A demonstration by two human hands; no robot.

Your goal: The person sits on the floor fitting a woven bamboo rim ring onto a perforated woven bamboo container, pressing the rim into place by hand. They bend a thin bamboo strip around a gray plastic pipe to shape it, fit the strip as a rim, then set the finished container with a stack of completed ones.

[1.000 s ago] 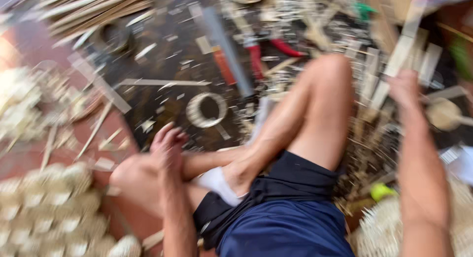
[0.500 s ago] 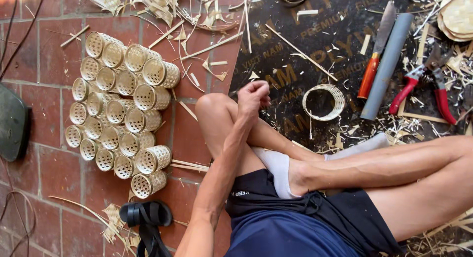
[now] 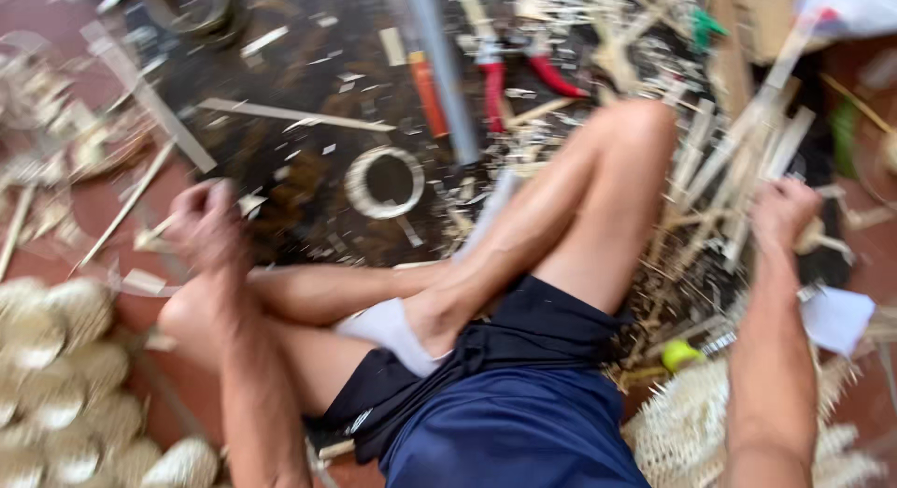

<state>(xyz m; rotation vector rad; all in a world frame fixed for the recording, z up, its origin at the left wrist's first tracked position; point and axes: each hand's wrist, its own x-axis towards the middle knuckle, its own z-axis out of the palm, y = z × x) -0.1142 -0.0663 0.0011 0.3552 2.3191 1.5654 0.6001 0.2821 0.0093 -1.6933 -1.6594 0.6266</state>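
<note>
Head view, the work: we sit on the floor with legs crossed; we judge that we are picking out a stick from the heap, and no stick is lifted clear yet.
Head view, right hand: our right hand (image 3: pixel 783 212) is out at the right side, down in the heap of flat bamboo sticks (image 3: pixel 738 161); the fingers are curled, and a pale lump shows just beside them; the picture is blurry, so we cannot tell if the hand has hold of anything.
Head view, left hand: our left hand (image 3: pixel 207 228) is over our left knee, curled in a loose fist; a thin sliver (image 3: pixel 154 231) pokes out at its left, but we cannot tell if the fingers pinch it or if it lies on the floor under them.
Head view, where the sticks lie: the heap is touching the right hand, spreading far and left of it up to the right knee; it is well apart from the left hand.
Head view, what the pick needs: we think one stick must be pinched alone, since many cross each other there.
Head view, other things: a bamboo ring (image 3: pixel 384 181) lies on the dark mat (image 3: pixel 280 151) between the hands; red pliers (image 3: pixel 523 72) and a grey tube (image 3: pixel 441 67) lie farther off; small woven cups (image 3: pixel 56 357) sit near, at the left.
</note>
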